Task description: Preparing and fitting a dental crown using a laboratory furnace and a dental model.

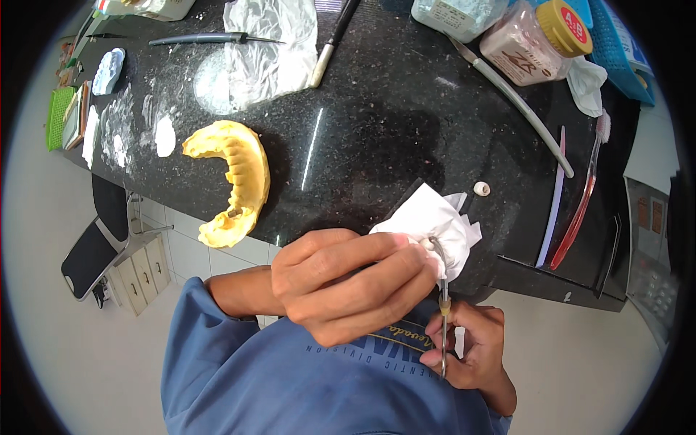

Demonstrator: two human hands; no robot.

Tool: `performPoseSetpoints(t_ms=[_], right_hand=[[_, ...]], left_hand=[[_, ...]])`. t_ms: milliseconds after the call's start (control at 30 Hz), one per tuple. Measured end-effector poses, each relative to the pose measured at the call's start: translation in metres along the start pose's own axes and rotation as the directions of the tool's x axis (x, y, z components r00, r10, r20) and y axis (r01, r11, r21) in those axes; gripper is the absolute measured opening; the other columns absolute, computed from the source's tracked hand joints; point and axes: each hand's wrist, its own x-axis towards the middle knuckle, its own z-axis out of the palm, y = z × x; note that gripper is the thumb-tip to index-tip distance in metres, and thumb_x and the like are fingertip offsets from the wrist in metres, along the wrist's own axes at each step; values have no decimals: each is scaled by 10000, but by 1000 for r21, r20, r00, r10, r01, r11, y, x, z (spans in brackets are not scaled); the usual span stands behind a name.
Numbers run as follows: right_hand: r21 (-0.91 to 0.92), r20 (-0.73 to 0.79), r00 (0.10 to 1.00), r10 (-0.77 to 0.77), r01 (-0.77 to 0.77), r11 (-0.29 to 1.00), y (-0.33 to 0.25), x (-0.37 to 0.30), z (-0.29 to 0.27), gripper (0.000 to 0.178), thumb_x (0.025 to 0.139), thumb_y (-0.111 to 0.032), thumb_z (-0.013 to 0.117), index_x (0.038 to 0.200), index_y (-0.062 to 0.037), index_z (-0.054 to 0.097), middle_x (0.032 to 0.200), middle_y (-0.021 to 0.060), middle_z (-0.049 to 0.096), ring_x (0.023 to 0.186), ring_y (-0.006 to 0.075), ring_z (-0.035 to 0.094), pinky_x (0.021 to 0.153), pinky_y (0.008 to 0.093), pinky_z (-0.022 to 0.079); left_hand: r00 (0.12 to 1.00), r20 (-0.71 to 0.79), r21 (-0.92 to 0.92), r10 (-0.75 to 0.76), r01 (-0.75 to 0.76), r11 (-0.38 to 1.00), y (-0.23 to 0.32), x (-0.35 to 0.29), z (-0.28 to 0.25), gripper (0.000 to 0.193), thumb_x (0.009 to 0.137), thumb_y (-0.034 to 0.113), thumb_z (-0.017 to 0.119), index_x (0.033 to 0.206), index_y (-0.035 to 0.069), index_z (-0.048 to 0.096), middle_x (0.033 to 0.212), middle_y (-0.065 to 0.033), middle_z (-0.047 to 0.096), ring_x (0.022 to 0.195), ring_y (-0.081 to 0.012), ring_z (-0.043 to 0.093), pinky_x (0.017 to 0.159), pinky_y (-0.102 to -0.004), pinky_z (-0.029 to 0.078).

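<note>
My left hand (355,283) is closed at the bench's near edge, fingertips pinching a small off-white piece (426,244) beside a crumpled white tissue (428,217). That piece looks like a tooth crown but is mostly covered by my fingers. My right hand (471,341), lower and to the right, grips a slim metal tool (444,326) with a brass-coloured collar. The tool's curved tip reaches up to the piece; its exact kind is unclear. Another small off-white crown (481,188) lies on the bench to the right. Left of the hands sits a yellow dental arch model (250,170).
The bench (348,145) is black and speckled. A grey-handled knife (522,105), a purple stick (554,203) and a red-handled toothbrush (580,210) lie at right. Behind stand a gold-lidded jar (529,47) and a plastic sheet (268,58). White powder dusts the left.
</note>
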Motion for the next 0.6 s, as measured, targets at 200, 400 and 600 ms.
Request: performPoseSetpoints(t_ms=[200, 400, 600], right_hand=[[-34, 9, 1000, 2, -2, 999, 1, 0, -1, 306, 623, -164, 846, 774, -23, 620, 553, 5, 512, 440, 95, 492, 436, 240, 410], [-85, 19, 1000, 14, -12, 996, -3, 2, -1, 307, 619, -149, 846, 786, -25, 620, 551, 1, 508, 440, 89, 486, 438, 239, 406], [-173, -7, 1000, -3, 1, 985, -8, 4, -2, 312, 618, -159, 853, 777, -30, 618, 542, -10, 498, 443, 96, 496, 444, 245, 415]], left_hand=[[958, -271, -60, -97, 84, 995, 1, -3, 8, 301, 572, 60, 693, 869, 51, 746, 913, -71, 660, 836, -155, 625, 679, -231, 534], [998, 29, -15, -49, 49, 999, 6, 1, -9, 281, 677, 84, 818, 942, 15, 755, 994, -110, 650, 820, -226, 630, 647, -249, 559], [991, -14, 13, -130, 130, 991, 11, 9, 0, 275, 667, 168, 814, 881, 7, 748, 895, -100, 662, 790, -220, 621, 644, -262, 559]])
